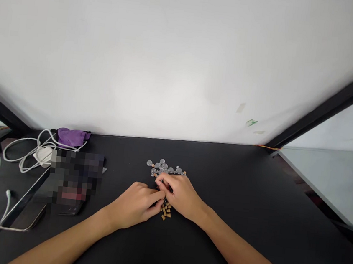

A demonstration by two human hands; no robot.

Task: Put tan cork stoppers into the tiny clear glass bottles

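My left hand [133, 206], right hand [182, 195] closed, pressed together mid-table [235, 197], held item hidden; clear suction cups [163, 167] just ahead, small brown blocks [164, 211] just nearer me.

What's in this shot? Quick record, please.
hands: left hand and right hand, meeting at the fingers
held: something small between the fingers, too small to tell
beyond hands: clear suction cups, loose pile
near person: small tan blocks, loose cluster under the fingers
surface: black desk
off left: purple cloth, white cable, white power adapter
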